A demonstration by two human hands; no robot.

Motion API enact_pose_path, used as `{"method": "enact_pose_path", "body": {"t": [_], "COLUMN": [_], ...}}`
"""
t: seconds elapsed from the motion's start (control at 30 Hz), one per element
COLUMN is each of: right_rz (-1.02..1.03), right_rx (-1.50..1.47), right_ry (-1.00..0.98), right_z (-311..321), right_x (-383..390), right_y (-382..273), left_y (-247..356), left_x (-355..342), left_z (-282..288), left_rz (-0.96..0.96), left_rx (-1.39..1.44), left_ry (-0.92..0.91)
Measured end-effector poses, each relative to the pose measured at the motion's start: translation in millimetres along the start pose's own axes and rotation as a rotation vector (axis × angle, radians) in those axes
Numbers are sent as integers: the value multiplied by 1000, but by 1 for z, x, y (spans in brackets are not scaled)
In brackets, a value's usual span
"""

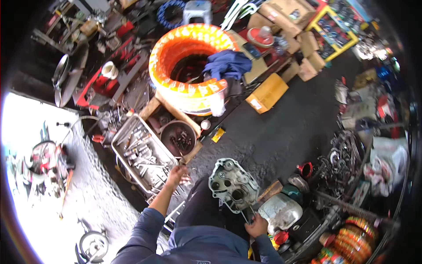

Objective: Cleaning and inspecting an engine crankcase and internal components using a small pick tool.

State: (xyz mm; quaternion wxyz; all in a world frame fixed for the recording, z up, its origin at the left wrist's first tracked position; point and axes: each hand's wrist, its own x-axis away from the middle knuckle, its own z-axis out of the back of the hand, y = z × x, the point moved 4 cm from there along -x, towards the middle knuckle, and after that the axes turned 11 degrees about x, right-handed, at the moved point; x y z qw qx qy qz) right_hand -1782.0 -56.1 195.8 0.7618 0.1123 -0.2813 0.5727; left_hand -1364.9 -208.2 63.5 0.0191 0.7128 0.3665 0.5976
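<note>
A grey metal engine case half with round bores and an uneven rim lies in front of me, close to my dark-trousered legs. At its lower right edge, my right hand is closed around a thin metal tool whose kind I cannot make out. My left hand reaches over the near right corner of a metal tray, thumb and fingers apart. Sockets, wrenches and other tools fill the tray. What lies under the left fingers is hidden.
Right of the tray sits a round dark pan of small parts. Beyond it stand orange-wrapped tyres with a blue cloth on them. A cardboard box and a yellow packet lie on the floor. Metal parts crowd the right.
</note>
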Motion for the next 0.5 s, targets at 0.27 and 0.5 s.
{"method": "enact_pose_path", "body": {"t": [0.27, 0.5], "right_rz": [408, 424], "right_rx": [-109, -209], "right_ry": [-200, -207], "right_z": [-117, -248], "right_x": [-208, -296], "right_y": [-128, -214], "left_y": [109, 171], "left_x": [-192, -342], "left_z": [62, 144], "left_rz": [-476, -149], "left_rx": [-598, -939], "left_ry": [253, 205]}}
